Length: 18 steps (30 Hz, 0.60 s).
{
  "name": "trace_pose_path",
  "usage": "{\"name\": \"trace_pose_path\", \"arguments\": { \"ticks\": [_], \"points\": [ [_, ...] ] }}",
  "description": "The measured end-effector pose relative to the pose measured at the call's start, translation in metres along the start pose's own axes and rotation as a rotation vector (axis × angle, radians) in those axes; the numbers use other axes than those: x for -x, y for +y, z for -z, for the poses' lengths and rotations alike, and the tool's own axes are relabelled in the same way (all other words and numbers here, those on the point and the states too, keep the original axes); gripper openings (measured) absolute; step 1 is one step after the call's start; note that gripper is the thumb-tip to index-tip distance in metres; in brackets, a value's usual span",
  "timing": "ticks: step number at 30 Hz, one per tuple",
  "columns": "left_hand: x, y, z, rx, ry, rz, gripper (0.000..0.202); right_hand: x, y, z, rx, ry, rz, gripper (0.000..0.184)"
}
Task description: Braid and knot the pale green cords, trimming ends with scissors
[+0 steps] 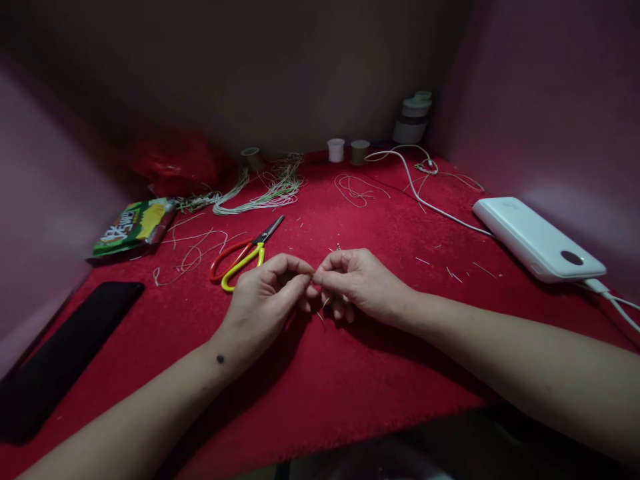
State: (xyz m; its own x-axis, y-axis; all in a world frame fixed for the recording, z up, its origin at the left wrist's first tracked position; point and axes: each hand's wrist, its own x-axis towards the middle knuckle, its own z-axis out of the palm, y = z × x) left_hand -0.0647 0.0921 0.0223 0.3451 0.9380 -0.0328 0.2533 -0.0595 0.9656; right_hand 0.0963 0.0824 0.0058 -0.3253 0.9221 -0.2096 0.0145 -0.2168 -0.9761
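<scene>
My left hand (274,288) and my right hand (356,283) meet at the fingertips over the red cloth. Both are closed in a pinch on a thin tan cord. A short bit of the cord (326,303) shows below the right fingers; the part between the fingertips is mostly hidden. Just beyond my left hand lie scissors (241,261) with one red and one yellow handle, blades pointing away to the right.
Past the hands are cord bundles (270,195), a loose cord loop (357,190), a white spool (336,151) and an olive spool (359,153). A black phone (75,353) and snack packet (133,227) lie left; a white power bank (540,239) with cables lies right.
</scene>
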Motion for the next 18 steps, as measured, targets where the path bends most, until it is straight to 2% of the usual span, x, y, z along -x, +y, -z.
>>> {"name": "trace_pose_path", "arguments": {
  "ticks": [3, 9, 18],
  "points": [
    [-0.0018, -0.0005, 0.0009, 0.043, -0.011, 0.028, 0.006, -0.0002, 0.0001, 0.0001, 0.011, -0.005, 0.005, 0.014],
    [-0.0057, -0.0037, 0.0022, 0.129, -0.012, -0.003, 0.016, 0.0004, -0.0007, 0.0001, -0.001, -0.006, 0.004, 0.019],
    [-0.0074, -0.0088, 0.0081, 0.222, -0.09, 0.009, 0.019, 0.001, -0.0014, 0.0004, -0.009, -0.032, 0.007, 0.02]
  ]
}}
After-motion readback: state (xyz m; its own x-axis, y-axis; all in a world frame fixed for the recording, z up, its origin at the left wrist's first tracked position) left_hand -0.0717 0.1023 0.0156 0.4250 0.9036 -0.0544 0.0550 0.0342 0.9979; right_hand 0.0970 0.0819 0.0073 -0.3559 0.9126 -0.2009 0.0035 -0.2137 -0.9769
